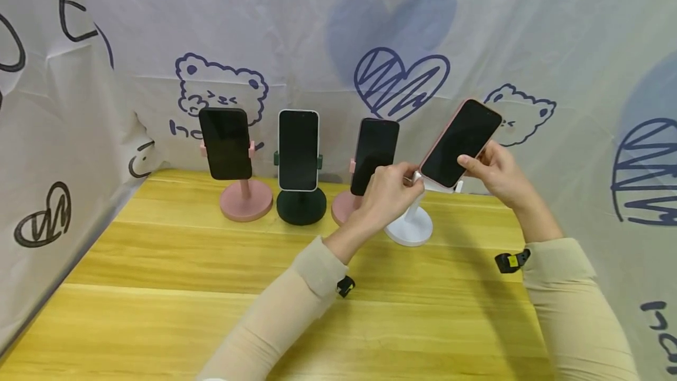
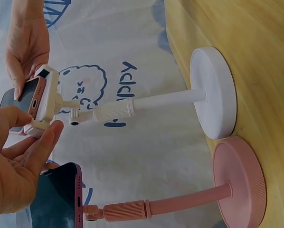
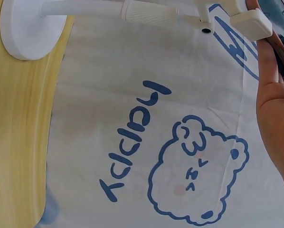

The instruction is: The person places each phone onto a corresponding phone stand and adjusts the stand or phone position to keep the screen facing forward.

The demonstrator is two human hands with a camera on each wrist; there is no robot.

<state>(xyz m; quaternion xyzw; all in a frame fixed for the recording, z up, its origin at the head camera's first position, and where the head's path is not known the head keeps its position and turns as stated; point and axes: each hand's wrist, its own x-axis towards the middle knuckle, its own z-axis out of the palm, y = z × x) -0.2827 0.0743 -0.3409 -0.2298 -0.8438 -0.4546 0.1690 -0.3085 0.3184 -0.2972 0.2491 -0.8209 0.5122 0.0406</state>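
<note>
A smartphone in a pink case (image 1: 459,144) leans tilted at the head of the white phone stand (image 1: 411,229). My right hand (image 1: 501,174) grips its right edge, thumb over the dark screen. With its fingers my left hand (image 1: 387,196) pinches the lower end of the stand's white clamp (image 2: 49,97), close to the phone's corner. In the left wrist view the phone lies against the clamp, its charging port edge facing the camera. From the right wrist, the clamp's white end (image 3: 251,23) shows beside my fingers; most of the phone is out of frame there.
Left of the white stand, a pink stand (image 1: 345,204) holds a dark phone (image 1: 374,149), partly behind my left hand. Further left are a dark green stand (image 1: 301,207) with a white-edged phone (image 1: 298,149) and another pink stand (image 1: 246,204) with a black phone (image 1: 226,143). A printed cloth hangs behind the wooden table (image 1: 174,251).
</note>
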